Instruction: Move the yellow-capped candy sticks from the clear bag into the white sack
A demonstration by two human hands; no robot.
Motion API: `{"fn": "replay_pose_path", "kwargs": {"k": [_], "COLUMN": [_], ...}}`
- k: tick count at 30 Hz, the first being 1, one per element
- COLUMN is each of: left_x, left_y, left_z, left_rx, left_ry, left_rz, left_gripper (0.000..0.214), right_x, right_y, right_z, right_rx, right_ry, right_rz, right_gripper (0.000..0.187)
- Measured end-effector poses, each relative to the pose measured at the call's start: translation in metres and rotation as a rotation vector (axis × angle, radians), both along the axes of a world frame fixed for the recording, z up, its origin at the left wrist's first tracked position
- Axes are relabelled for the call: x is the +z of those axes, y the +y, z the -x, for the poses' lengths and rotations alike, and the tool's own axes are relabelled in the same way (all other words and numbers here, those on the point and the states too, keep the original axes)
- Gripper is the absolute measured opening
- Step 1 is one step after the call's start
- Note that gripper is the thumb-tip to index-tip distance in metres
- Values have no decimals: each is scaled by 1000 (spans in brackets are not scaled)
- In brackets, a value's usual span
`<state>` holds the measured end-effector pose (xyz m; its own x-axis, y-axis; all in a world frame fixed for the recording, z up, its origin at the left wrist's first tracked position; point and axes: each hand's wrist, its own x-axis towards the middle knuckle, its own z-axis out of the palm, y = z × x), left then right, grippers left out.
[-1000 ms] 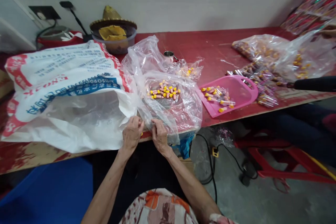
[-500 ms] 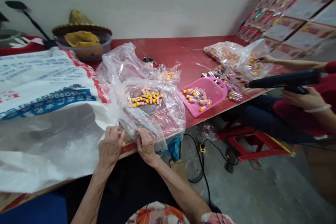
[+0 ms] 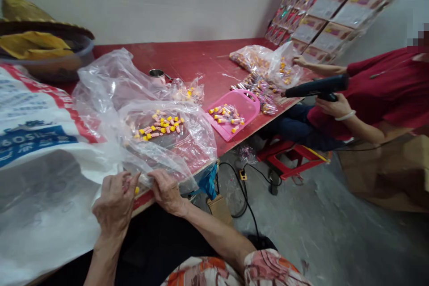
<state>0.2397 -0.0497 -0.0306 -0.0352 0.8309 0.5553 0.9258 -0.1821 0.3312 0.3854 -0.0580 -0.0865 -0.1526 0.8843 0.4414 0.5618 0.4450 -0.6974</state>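
Just at the table edge (image 3: 144, 199), left fingers (image 3: 114, 184) grip something pink (image 3: 126, 183), right fingers (image 3: 158, 180) a bag (image 3: 161, 163).

At far left, a wide-brimmed hat (image 3: 25, 9) sits on a plastic tub (image 3: 63, 67), and a small metal cup (image 3: 157, 77) stands on the red tabletop (image 3: 197, 51). Clear-wrapped packages (image 3: 330, 11) are stacked at upper right. Below are a red stool (image 3: 291, 161), black cables (image 3: 247, 205) on the grey floor (image 3: 301, 232) and brown cardboard (image 3: 385, 174).
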Motion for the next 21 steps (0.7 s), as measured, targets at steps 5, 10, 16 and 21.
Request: {"fn": "replay_pose_path", "kwargs": {"k": [5,10,16,21], "left_x": [-8,3,8,14], "left_y": [1,-3,-4,4], "left_z": [-1,-5,-10,1], "left_rx": [-50,26,20,-25], "left_ry": [10,3,-18,-113], "left_rz": [6,52,163,181], "left_gripper": [46,42,45,46], "right_x": [2,3,2,-2], "right_y": [0,1,1,1], "right_z": [0,0,0,2], "right_rx": [1,5,-9,-38], "right_ry": [-26,-55,-77,15], "right_rz": [39,18,26,-72], "right_gripper": [40,38,41,42]}}
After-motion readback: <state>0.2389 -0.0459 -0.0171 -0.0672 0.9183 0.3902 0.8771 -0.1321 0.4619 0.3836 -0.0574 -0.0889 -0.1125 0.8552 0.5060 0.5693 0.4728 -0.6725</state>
